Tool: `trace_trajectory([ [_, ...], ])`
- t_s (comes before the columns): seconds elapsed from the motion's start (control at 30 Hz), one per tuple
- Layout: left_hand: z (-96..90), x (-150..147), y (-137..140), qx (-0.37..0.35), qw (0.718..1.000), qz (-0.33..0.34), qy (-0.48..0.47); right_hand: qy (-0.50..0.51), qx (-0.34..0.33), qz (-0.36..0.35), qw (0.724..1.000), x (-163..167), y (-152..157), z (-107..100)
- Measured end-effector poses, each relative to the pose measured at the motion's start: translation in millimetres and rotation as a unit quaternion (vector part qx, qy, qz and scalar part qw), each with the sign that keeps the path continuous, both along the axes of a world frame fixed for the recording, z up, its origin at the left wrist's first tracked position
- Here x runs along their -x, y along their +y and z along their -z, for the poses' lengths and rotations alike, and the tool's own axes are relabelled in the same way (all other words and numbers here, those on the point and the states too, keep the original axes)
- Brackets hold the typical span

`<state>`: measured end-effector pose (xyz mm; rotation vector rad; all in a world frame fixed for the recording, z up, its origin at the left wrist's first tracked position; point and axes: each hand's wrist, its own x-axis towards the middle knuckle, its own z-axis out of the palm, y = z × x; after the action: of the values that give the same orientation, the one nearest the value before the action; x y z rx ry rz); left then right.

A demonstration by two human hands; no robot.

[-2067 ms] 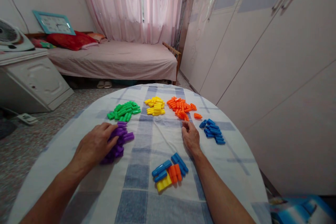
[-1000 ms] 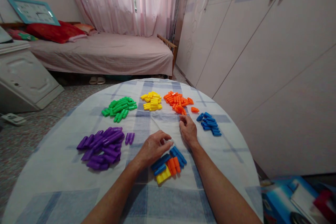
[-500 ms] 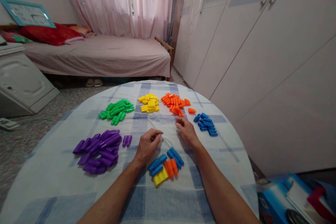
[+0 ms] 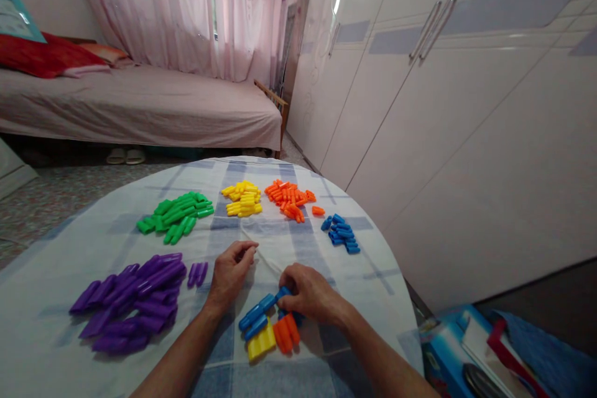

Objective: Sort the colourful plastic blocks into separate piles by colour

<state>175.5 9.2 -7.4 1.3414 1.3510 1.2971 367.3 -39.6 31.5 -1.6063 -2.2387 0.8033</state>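
Note:
My right hand is closed on a blue plastic building piece, which its fingers partly hide. Just to the left lie more blue pieces, with a yellow piece and an orange piece against them in a small cluster. Left of that cluster, my left hand rests on the tablecloth. Its fingers are curled together and nothing shows in them. A small purple piece lies beside its wrist, next to a large purple pile.
Around the far side of the round, cloth-covered table sit a green pile, a yellow pile, an orange pile and a blue pile. A bed and a white wardrobe stand beyond.
My right hand has come back toward me from near the orange pile and taken hold of a blue piece in the cluster. The view has turned to the right.

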Motion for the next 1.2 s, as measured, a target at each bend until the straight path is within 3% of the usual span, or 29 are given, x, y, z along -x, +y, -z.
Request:
trace_trajectory([
  [0.13,2.0,1,1,0.0,1.0,0.004,0.02,0.059,-0.057,0.08,0.993,-16,13,3],
  [0.3,4.1,1,1,-0.008,0.999,0.015,0.031,-0.014,-0.157,0.217,0.963,-62,42,2],
  [0.5,7.0,1,2,-0.015,0.999,0.016,0.039,-0.072,-0.24,0.261,0.932,-94,52,3],
  [0.6,7.3,0,2,-0.013,0.999,0.014,0.04,0.012,-0.214,0.221,0.951,-74,38,-3],
  [0.7,5.2,-1,1,-0.013,0.999,0.013,0.041,0.095,-0.09,0.06,0.99,-39,18,-15],
  [0.8,2.0,-2,0,-0.011,0.999,0.007,0.038,0.111,-0.015,-0.101,0.989,-5,1,-22],
  [0.87,0.4,-3,-1,-0.002,0.999,0.007,0.033,0.091,-0.009,-0.155,0.984,12,-5,-20],
  [1.0,0.1,-2,-1,0.005,1.0,0.008,0.029,0.032,-0.035,-0.154,0.987,29,-5,-5],
  [1.1,1.7,-1,-1,0.002,1.0,0.008,0.027,0.025,-0.058,-0.133,0.989,24,-2,1],
  [1.2,3.7,-1,0,-0.004,1.0,0.014,0.027,0.054,-0.093,-0.041,0.993,2,4,0],
])
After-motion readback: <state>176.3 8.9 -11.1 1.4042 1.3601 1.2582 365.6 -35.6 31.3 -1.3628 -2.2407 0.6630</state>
